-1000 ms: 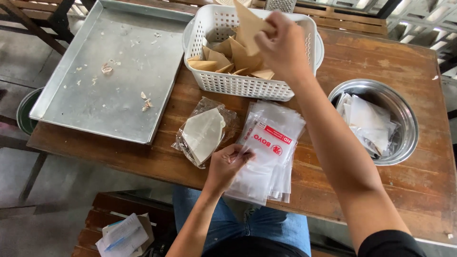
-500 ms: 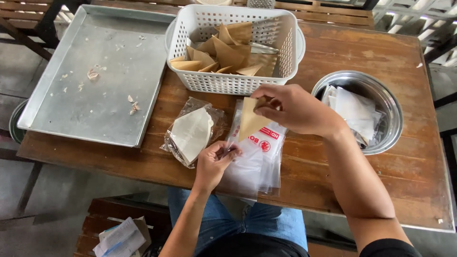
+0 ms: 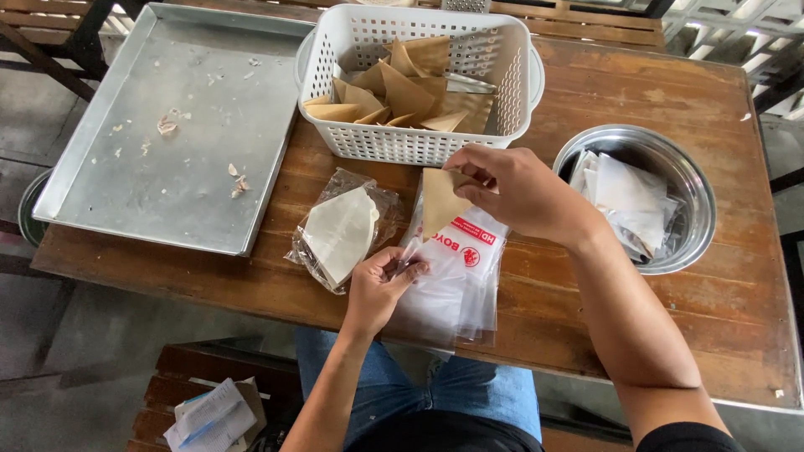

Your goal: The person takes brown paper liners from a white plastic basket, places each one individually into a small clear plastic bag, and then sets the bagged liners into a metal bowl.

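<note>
Right hand (image 3: pixel 515 192) now lower at frame centre, fingers pinching a brown triangle (image 3: pixel 440 201) over the clear bag stack (image 3: pixel 452 276) whose top bag left hand (image 3: pixel 381 285) fingers grip; bagging unfinished, basket (image 3: pixel 502 92) holds more.

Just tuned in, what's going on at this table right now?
A person sits at a wooden table. The right hand holds a brown paper triangle just above a stack of clear plastic bags, while the left hand pinches the edge of the top bag. More brown triangles lie in the white basket. A wrapped pale piece lies beside the bags, bagged pieces fill the metal bowl, and a metal tray holds scraps.
</note>
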